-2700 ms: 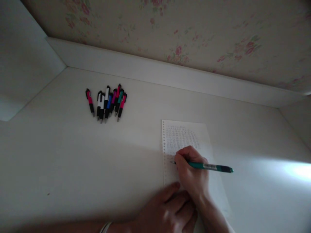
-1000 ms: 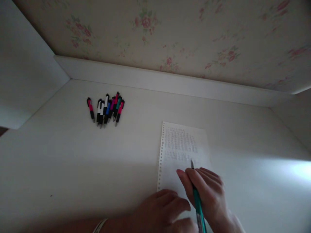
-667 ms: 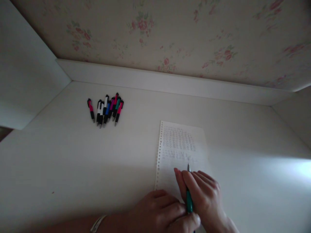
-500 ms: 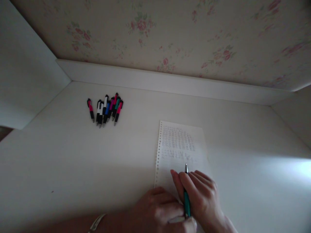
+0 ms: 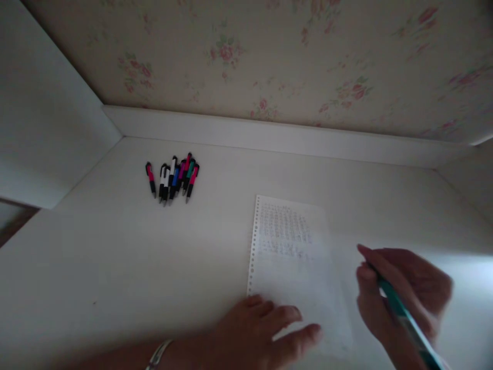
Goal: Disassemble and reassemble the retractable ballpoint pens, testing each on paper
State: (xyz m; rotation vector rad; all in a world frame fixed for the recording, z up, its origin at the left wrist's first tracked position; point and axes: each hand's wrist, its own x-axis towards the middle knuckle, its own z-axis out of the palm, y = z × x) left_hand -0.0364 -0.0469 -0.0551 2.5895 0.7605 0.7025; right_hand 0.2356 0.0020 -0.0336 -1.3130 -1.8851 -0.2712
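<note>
A sheet of paper (image 5: 292,277) with punched holes along its left edge lies on the white desk, handwriting covering its upper part. My left hand (image 5: 265,331) rests on the lower left of the sheet, fingers apart and holding nothing. Off the sheet's right side, my right hand (image 5: 400,298) is closed around a green pen (image 5: 396,306). The pen slants down to the right, and its tip is hidden by the fingers.
Several pens (image 5: 177,180) in pink, white, blue, purple and green lie in a group at the desk's back left, with one pink pen (image 5: 151,180) apart from them. Behind the white desk (image 5: 127,246) stands a flowered wall (image 5: 285,67).
My right hand has moved right, off the paper, with the green pen. My left hand has come away from the pen's rear end, its fingers now spread. The view has shifted slightly.
</note>
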